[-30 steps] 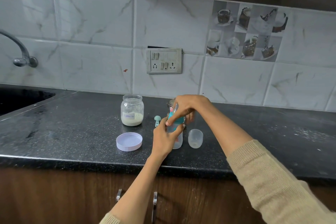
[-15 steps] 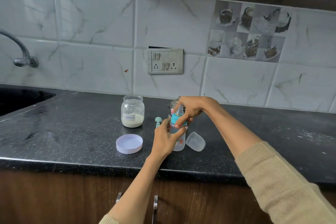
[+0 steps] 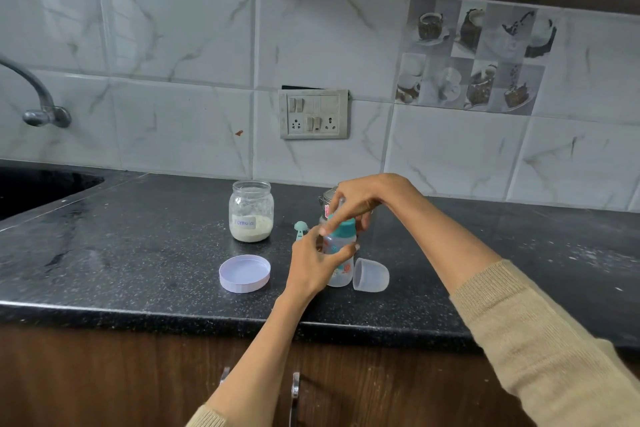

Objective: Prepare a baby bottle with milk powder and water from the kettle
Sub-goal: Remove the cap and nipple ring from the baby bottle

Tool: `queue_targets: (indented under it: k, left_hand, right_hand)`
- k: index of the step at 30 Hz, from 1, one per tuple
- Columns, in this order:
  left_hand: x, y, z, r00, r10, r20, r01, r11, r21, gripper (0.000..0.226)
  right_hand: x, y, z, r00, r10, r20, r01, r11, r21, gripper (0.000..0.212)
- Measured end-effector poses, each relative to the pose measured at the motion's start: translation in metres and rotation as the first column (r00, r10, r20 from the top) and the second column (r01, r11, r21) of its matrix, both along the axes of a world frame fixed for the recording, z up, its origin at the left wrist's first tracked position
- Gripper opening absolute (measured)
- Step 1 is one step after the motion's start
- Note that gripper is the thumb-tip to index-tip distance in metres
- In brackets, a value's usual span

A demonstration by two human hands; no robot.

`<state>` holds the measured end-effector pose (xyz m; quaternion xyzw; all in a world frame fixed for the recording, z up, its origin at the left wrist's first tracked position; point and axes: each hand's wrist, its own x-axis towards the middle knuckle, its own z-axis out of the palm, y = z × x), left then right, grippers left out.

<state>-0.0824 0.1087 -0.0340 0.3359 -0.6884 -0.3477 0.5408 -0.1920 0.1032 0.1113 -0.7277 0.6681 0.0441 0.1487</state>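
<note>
A person is standing at a dark speckled bench, both hands meeting on a baby bottle that is standing upright near the front edge, slightly right of centre. The left hand is wrapping its grip around the bottle's clear body. The right hand is reaching over from 2 o'clock, its fingers closing on the teal collar at the bottle's top. Just beside the bottle at 3 o'clock, a clear cap is lying tipped on its side. At 9 o'clock from the bottle, a pale lilac lid is resting rim up. At 10 o'clock, an open glass jar labelled "Formula" is holding pale powder in its lower part. Between jar and bottle, a small teal scoop is lying on the bench. A metal kettle is peeking out behind the right hand, mostly hidden.
</note>
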Motion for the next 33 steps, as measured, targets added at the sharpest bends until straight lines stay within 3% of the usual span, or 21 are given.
queue_targets:
  k: [4,11,18,21,24,30,33]
  left_hand:
    - [-0.001,-0.003,-0.001,1.000,0.009,-0.004,-0.009,1.000,0.006,0.032]
    - [0.004,-0.010,0.001,0.998,-0.048,0.047,0.048,0.999,0.003,0.030]
    - [0.010,-0.017,0.005,0.985,-0.163,0.064,0.159,0.985,0.062,0.028]
    - [0.012,-0.020,0.004,0.981,-0.189,0.052,0.183,0.978,0.097,0.029]
    - [0.013,-0.020,0.004,0.979,-0.202,0.036,0.197,0.974,0.108,0.028]
    - [0.013,-0.020,0.005,0.980,-0.197,0.032,0.192,0.974,0.123,0.029]
    - [0.013,-0.020,0.005,0.978,-0.204,0.037,0.199,0.974,0.111,0.029]
  right_hand:
    - [0.001,-0.003,-0.009,0.990,-0.086,-0.110,0.077,0.994,-0.083,0.075]
    - [-0.005,0.001,-0.010,0.999,0.026,-0.028,-0.030,0.990,-0.137,0.052]
    - [-0.011,0.001,-0.010,0.990,0.134,0.033,-0.128,0.981,-0.145,0.048]
    - [-0.010,0.000,-0.005,0.974,0.225,0.007,-0.224,0.972,-0.065,0.039]
    - [-0.008,0.000,-0.001,0.968,0.249,0.008,-0.249,0.968,0.040,0.053]
    - [0.003,0.011,0.007,0.998,-0.023,-0.050,0.017,0.994,-0.106,0.068]
    - [0.007,0.010,0.008,0.997,-0.015,-0.073,0.010,0.997,-0.070,0.044]
